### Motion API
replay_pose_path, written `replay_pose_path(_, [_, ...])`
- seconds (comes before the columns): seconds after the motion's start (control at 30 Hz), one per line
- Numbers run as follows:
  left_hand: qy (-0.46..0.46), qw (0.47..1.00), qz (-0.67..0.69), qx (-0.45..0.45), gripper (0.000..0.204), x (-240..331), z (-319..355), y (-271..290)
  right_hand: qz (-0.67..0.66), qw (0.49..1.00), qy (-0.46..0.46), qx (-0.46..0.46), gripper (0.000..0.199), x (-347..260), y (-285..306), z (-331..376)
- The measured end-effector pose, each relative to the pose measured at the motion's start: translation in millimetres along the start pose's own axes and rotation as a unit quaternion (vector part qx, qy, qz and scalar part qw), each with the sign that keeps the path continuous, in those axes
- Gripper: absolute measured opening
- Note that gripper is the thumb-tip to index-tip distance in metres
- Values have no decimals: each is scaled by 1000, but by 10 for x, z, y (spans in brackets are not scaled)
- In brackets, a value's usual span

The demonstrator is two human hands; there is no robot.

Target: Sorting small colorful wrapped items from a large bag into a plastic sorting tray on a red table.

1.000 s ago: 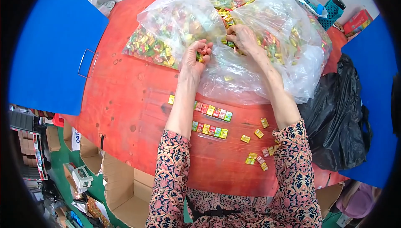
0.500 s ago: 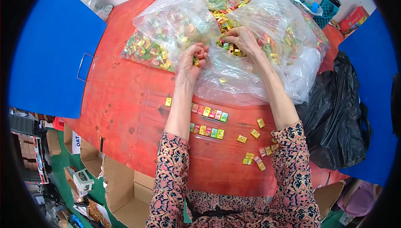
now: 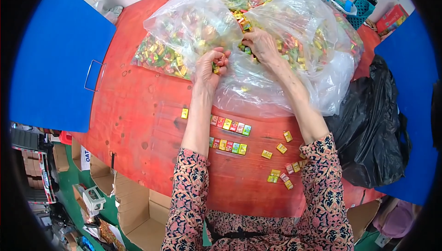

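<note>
At the opening of the clear plastic bag [image 3: 294, 25], your right hand [image 3: 260, 46] reaches in with its fingers bent down among red, yellow and green miniature cartons [image 3: 241, 18]; you cannot tell from this view whether it grips one. Just left of the bag's opening, your left hand [image 3: 209, 69] is curled around a small handful [image 3: 221, 60] of cartons, a red one showing at the fingers. On the bag's near side, two carton rows [image 3: 234, 126] lie on the red table [image 3: 133, 108]. Loose cartons [image 3: 282, 148] lie near the bag's lower right. A black plastic bag [image 3: 368, 126] sits right of the clear bag.
</note>
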State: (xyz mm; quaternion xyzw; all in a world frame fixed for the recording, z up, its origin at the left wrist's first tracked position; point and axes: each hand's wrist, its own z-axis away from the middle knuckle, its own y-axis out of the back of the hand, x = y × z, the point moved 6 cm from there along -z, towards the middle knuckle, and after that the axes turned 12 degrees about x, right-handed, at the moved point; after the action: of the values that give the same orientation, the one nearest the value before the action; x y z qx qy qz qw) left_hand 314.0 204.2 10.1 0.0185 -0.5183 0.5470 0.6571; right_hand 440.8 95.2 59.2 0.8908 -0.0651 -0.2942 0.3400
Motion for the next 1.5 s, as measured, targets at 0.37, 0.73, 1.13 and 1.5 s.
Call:
replay_pose_path(0.37, [17, 999, 18, -25, 30, -6, 169, -47, -5, 997, 3, 80, 18, -171, 102, 55])
replay_pose_path(0.73, [157, 963, 218, -15, 17, 91, 2186, 857, -343, 905, -251, -12, 15, -1078, 601, 385])
replay_pose_path(1.13, [167, 953, 250, 25, 20, -587, 2677, 1756, -239, 941, -169, -170, 11, -1811, -487, 1094])
replay_pose_path(1.5, [98, 979, 175, 14, 21, -591, 2635, 1738, -108, 983, -117, -96, 13, -1874, -518, 1093])
